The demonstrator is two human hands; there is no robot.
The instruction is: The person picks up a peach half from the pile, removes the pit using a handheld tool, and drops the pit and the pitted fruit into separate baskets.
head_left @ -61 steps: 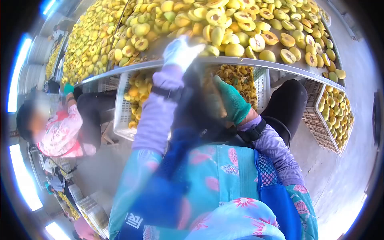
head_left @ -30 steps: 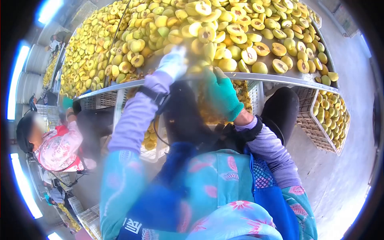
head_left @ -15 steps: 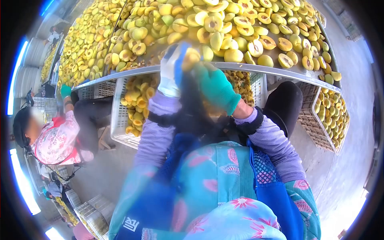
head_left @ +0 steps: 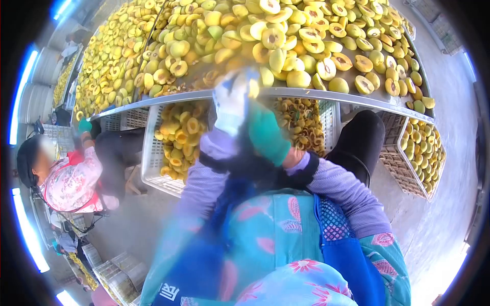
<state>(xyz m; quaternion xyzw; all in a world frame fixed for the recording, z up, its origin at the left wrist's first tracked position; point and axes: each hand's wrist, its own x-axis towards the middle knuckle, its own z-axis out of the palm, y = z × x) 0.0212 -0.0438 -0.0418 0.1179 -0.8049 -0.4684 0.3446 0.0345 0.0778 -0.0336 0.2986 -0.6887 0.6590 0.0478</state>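
My left hand [head_left: 230, 104], in a white glove with blue patches, is raised at the front edge of the table. Its blurred fingers are closed on a yellow stone-fruit piece [head_left: 253, 88]. Close beside it, slightly lower and to the right, my right hand [head_left: 267, 133] wears a green glove. Those fingers look curled, but blur and the other hand hide their tips and anything in them. Beyond both hands, halved yellow-green stone fruit [head_left: 326, 69], peach- or apricot-like with brown hollows, lie heaped on the metal-edged table [head_left: 357, 98].
Below the table, a white crate [head_left: 152, 145] holds yellow fruit pieces; brownish pieces [head_left: 301, 125] lie to its right. A crate of fruit [head_left: 403, 153] stands at right, by my knee [head_left: 360, 140]. Another person [head_left: 71, 176] sits at left, green-gloved hand at the table edge.
Both hands have drawn back toward me, down from the heap, and come closer together. The yellow fruit piece between them shows less now. The heap looks much the same.
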